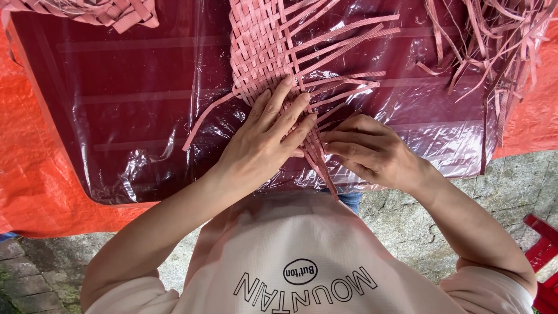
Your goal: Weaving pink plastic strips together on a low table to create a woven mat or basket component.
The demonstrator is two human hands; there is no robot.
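A half-woven mat of pink flat strips (261, 46) lies on a dark red board covered in clear plastic (128, 104). Loose strip ends (343, 32) fan out to the right and toward me. My left hand (264, 142) lies flat on the woven edge, fingers spread, pressing the strips down. My right hand (369, 151) is beside it, fingers curled and pinching the pink strips (322, 168) that run toward the board's near edge.
Another woven pink piece (110, 11) sits at the top left, and a tangle of loose pink strips (494, 46) at the top right. An orange tarp (29, 174) lies under the board. Stone paving (407, 227) and a red object (543, 250) are at the right.
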